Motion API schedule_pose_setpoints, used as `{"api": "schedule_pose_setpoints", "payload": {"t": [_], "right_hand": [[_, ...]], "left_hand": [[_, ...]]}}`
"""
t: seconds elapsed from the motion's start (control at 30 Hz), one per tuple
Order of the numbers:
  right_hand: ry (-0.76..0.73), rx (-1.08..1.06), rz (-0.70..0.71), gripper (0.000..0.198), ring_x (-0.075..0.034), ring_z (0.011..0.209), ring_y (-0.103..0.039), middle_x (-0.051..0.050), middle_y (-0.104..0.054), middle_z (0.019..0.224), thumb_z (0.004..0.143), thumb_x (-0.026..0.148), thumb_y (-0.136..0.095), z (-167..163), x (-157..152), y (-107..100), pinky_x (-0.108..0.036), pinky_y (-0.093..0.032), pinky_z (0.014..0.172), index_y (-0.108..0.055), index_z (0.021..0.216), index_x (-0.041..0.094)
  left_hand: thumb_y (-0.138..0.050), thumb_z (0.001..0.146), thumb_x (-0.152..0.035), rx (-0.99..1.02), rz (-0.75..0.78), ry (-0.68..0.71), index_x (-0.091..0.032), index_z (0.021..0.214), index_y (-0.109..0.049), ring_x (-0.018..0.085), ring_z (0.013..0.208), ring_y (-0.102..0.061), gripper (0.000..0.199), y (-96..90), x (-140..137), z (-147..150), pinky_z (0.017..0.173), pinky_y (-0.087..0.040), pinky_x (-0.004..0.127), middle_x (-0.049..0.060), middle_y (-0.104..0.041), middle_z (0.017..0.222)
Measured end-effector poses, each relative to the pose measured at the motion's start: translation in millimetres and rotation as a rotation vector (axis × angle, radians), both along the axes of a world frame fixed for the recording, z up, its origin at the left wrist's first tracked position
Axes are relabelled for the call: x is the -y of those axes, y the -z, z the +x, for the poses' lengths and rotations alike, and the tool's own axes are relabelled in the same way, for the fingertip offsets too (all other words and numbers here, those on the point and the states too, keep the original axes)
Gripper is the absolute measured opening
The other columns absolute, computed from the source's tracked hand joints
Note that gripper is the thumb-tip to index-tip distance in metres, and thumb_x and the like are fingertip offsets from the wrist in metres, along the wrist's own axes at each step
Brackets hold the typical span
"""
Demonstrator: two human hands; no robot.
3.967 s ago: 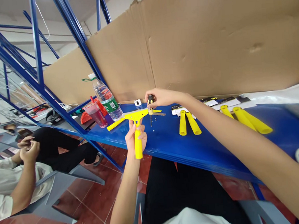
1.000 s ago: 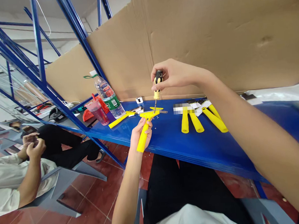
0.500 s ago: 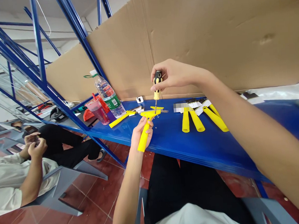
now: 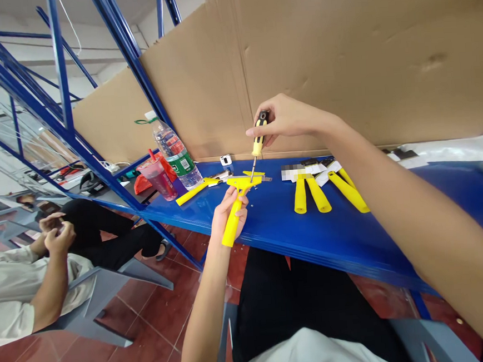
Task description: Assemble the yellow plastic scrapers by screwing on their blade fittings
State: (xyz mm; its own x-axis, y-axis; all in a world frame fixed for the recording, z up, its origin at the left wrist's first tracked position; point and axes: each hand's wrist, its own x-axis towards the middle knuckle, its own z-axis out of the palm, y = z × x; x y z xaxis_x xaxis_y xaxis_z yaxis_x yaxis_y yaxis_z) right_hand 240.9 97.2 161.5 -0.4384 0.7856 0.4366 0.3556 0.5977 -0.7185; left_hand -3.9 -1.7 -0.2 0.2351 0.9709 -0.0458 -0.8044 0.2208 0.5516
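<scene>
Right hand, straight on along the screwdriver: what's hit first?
Likely the head of the yellow T-shaped tool in the left hand. The right hand angles the screwdriver down at it; whether the tip touches is unclear.

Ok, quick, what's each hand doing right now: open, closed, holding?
Left hand: closed, holding the yellow T-shaped tool by its handle.
Right hand: closed, holding the black-and-yellow screwdriver, tip down.

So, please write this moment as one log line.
left hand: grips yellow tool | right hand: holds screwdriver, tip at tool's head | nearby: bottle, cup
</scene>
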Motion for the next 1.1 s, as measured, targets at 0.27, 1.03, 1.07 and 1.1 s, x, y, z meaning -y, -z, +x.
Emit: {"api": "schedule_pose_setpoints", "payload": {"t": [0.27, 1.03, 1.07, 1.1], "right_hand": [[0.004, 0.017, 0.01, 0.049, -0.037, 0.087, -0.085, -0.01, -0.084, 0.088, 0.072, 0.061, -0.104, 1.9, 2.9, -3.4, -0.053, -0.074, 0.078, -0.075, 0.09, 0.027], [-0.082, 0.132, 0.239, 0.037, -0.029, 0.083, -0.076, -0.004, -0.083, 0.093, 0.08, 0.048, -0.098, -5.4, 18.7, -11.9, -0.043, -0.058, 0.074, -0.075, 0.1, 0.029], [-0.089, 0.13, 0.248, 0.036, -0.029, 0.083, -0.076, -0.004, -0.082, 0.093, 0.08, 0.048, -0.098, -5.8, 19.7, -12.1, -0.043, -0.058, 0.074, -0.075, 0.1, 0.029], [-0.092, 0.126, 0.259, 0.035, -0.029, 0.083, -0.075, -0.004, -0.082, 0.093, 0.08, 0.047, -0.098, -6.3, 20.7, -12.3, -0.043, -0.057, 0.074, -0.075, 0.099, 0.029]], "left_hand": [[-0.056, 0.109, -0.007, -0.01, -0.008, -0.048, -0.024, 0.138, -0.065, 0.005, 0.075, -0.073, 0.035, -0.8, 1.1, 0.9, 0.047, -0.043, 0.007, 0.017, -0.069, 0.149], [-0.057, 0.111, -0.009, -0.006, 0.004, -0.117, -0.03, 0.144, -0.062, 0.002, 0.074, -0.069, 0.039, -3.7, -0.1, 3.2, 0.048, -0.043, 0.006, 0.014, -0.065, 0.157], [-0.057, 0.111, -0.009, -0.003, 0.005, -0.114, -0.03, 0.144, -0.062, 0.003, 0.074, -0.069, 0.039, -3.6, -0.1, 3.2, 0.048, -0.043, 0.006, 0.014, -0.065, 0.156], [-0.056, 0.112, -0.009, 0.0, 0.007, -0.112, -0.03, 0.144, -0.062, 0.003, 0.074, -0.069, 0.038, -3.5, -0.1, 3.2, 0.048, -0.043, 0.006, 0.014, -0.066, 0.155]]}}
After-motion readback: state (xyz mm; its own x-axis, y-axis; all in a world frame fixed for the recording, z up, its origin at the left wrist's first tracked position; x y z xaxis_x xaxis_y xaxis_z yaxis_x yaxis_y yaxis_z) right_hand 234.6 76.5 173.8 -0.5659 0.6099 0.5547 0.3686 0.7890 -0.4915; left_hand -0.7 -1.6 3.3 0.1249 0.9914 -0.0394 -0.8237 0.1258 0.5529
